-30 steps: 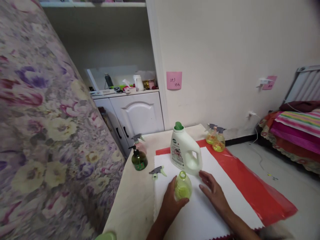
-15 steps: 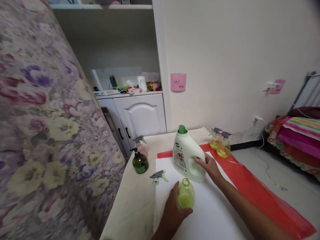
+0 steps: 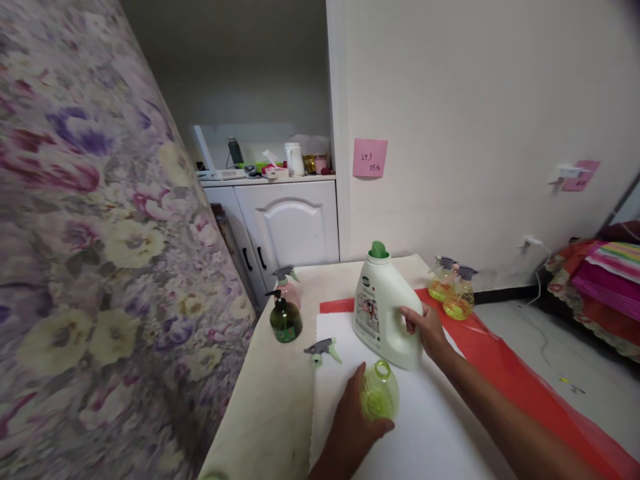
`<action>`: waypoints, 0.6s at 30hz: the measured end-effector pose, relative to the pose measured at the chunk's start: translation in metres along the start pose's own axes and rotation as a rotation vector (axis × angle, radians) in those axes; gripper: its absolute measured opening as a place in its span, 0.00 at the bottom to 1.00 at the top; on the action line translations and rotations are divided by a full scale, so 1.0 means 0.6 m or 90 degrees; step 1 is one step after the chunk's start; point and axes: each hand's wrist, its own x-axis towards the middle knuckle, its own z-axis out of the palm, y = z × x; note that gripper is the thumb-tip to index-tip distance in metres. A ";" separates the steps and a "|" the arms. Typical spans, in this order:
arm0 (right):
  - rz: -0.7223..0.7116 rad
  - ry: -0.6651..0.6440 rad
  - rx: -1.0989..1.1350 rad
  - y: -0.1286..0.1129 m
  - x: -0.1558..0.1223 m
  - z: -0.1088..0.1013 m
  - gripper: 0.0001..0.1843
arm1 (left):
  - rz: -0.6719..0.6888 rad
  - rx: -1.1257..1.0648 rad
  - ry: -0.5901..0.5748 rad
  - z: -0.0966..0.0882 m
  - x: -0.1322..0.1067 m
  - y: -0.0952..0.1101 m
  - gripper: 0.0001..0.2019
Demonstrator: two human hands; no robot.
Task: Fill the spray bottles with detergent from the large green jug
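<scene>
My left hand (image 3: 357, 413) is wrapped round a translucent yellow-green spray bottle (image 3: 382, 395), its neck bare and open at the top. Through the handle of a large pale green detergent jug (image 3: 373, 307), my right hand (image 3: 423, 327) has its fingers curled. The jug is upright, with no cap and a green spout (image 3: 379, 250) showing in its mouth. A grey and green trigger spray head (image 3: 325, 350) lies on its side to the left of the small bottle.
A dark green pump bottle (image 3: 285, 320) and a pink spray bottle (image 3: 290, 290) stand at the left table edge. Yellow spray bottles (image 3: 458, 303) stand at the right on red plastic sheeting (image 3: 495, 360). A white sheet (image 3: 425, 433) covers the middle. A floral curtain (image 3: 110, 267) hangs left.
The camera view has shifted slightly, so most things appear a little further right. Both hands keep their holds on the spray bottle and the jug.
</scene>
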 end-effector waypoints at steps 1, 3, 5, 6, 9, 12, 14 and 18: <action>-0.002 0.009 0.000 -0.006 -0.002 -0.004 0.23 | 0.005 0.005 -0.001 0.000 0.000 0.000 0.51; -0.008 0.020 -0.005 -0.023 -0.009 -0.018 0.23 | 0.018 0.010 -0.004 -0.001 0.000 0.000 0.51; -0.013 0.025 -0.016 -0.043 -0.021 -0.041 0.23 | 0.027 0.012 -0.003 -0.002 0.000 0.000 0.50; -0.015 0.028 -0.023 -0.054 -0.029 -0.055 0.22 | 0.031 0.013 -0.002 -0.002 0.000 0.000 0.50; -0.017 0.040 -0.051 -0.084 -0.060 -0.102 0.22 | 0.047 0.015 -0.002 -0.003 0.000 0.000 0.50; -0.010 0.059 -0.075 -0.105 -0.098 -0.146 0.22 | 0.067 0.017 -0.002 -0.005 -0.001 0.002 0.50; -0.003 0.071 -0.087 -0.112 -0.124 -0.171 0.22 | 0.080 0.021 -0.005 -0.006 -0.004 0.005 0.51; 0.025 0.105 -0.104 -0.104 -0.173 -0.204 0.22 | 0.103 0.024 0.005 -0.011 -0.012 0.013 0.51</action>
